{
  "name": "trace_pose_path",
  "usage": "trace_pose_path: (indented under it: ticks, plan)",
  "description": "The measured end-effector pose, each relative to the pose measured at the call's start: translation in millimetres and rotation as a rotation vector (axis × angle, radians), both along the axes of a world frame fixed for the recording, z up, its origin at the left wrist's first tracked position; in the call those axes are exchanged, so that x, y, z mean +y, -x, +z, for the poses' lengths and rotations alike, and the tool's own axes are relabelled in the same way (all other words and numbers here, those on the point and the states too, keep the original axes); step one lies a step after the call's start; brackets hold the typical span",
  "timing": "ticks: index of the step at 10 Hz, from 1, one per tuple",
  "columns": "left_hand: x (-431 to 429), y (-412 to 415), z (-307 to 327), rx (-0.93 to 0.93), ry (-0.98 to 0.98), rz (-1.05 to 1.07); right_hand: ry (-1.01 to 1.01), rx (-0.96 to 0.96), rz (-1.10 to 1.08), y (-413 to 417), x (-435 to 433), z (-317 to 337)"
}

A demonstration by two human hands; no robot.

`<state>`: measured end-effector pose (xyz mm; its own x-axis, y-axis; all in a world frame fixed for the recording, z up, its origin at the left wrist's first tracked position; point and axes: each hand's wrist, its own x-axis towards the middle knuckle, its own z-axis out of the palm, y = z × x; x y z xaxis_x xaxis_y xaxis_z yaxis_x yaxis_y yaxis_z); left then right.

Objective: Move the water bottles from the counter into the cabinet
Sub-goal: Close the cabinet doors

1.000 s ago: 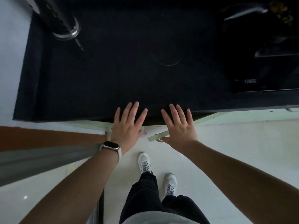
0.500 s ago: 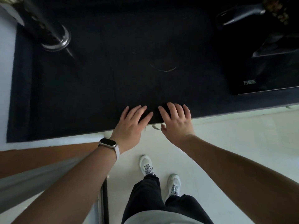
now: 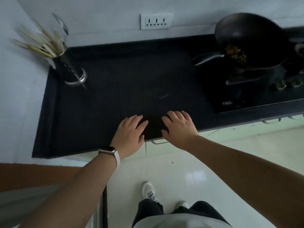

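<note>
over the black counter (image 3: 98, 112) edge, left hand (image 3: 130, 135) and right hand (image 3: 179, 129) hover spread, holding nothing.

Two hands at centre: left hand (image 3: 130, 134), right hand (image 3: 179, 127). One wristband (image 3: 109, 151). One chopstick holder (image 3: 70, 69) at ten o'clock, one wok (image 3: 250, 40) at two, one socket plate (image 3: 156, 21) at twelve, two shoes (image 3: 148, 190) at six.

A small white printed mark (image 3: 227, 103) sits near the front left corner of the black stove (image 3: 246, 96), set into the dark counter (image 3: 115, 104). It is too blurred to read. No other lettering or number is legible.
</note>
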<state>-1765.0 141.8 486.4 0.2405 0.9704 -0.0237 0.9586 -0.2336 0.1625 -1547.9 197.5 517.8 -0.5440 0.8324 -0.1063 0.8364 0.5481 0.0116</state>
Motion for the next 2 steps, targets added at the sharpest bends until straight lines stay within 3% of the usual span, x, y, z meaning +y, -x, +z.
trace_pose_path:
  ticks: [2]
  plan:
    - [18, -8, 96, -0.007, -0.180, 0.084, -0.141, 0.095, 0.002, -25, 28, 86]
